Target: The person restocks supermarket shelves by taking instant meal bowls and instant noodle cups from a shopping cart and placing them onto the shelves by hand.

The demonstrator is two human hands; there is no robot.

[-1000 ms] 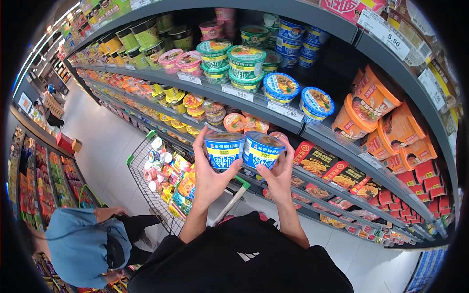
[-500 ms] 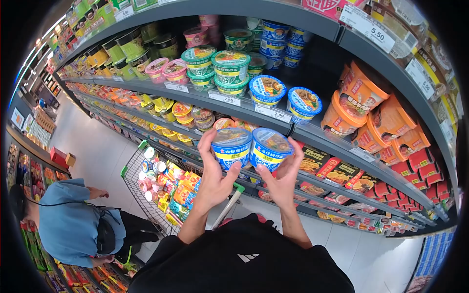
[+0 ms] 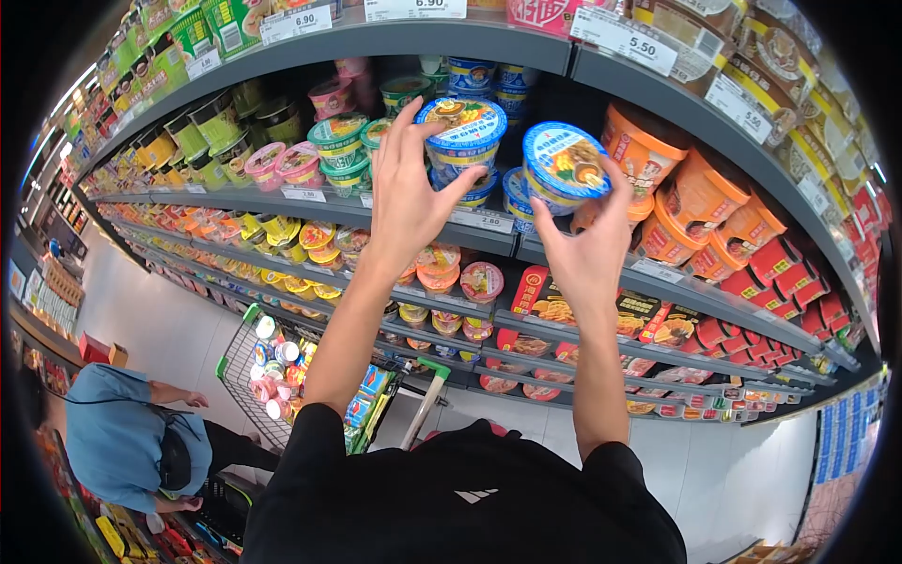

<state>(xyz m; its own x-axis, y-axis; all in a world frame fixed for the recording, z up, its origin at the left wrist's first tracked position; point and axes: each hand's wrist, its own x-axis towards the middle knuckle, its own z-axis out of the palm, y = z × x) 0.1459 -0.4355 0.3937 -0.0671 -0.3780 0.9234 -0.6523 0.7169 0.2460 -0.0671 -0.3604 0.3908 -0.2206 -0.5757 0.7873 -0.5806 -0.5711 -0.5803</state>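
My left hand (image 3: 411,188) grips a blue-lidded noodle bowl (image 3: 462,141) at the upper shelf, above another blue bowl. To the right, my right hand (image 3: 587,235) is closed round a second blue-lidded bowl (image 3: 564,164), which tilts toward me. A blue bowl (image 3: 515,195) stands on the shelf between and below them, partly hidden. Green-lidded bowls (image 3: 340,141) are just left of my left hand, and large orange tubs (image 3: 648,150) are right beside my right hand.
A wire shopping cart (image 3: 246,362) full of packets and jars stands at the lower left. Beyond it is a person in a blue shirt (image 3: 113,432). Lower shelves carry more bowls and boxes (image 3: 540,296). The shelf edge above (image 3: 451,42) bears price tags.
Both hands have moved up and forward to the shelf with the two bowls, which have spread apart and now show their lids. The view has shifted right.
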